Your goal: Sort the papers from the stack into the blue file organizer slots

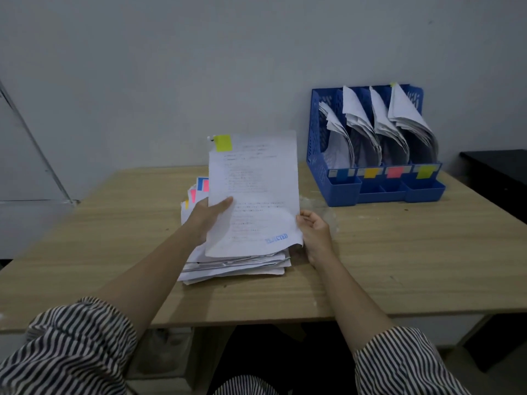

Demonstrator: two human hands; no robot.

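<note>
Left hand (206, 216) – grip pinches raised sheet (252, 192), thumb on front, above paper stack (233, 265) mid-desk (399, 252). Right hand (315, 232) – fingers curled on sheet's right edge. Blue file organizer (373, 178) far right, slots holding papers.

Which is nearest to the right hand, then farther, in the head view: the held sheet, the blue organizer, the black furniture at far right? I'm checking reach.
From the right hand:
1. Held sheet, touching its fingers on the left.
2. Blue organizer, ahead and right on the table.
3. Black furniture, beyond the table's right edge.
</note>
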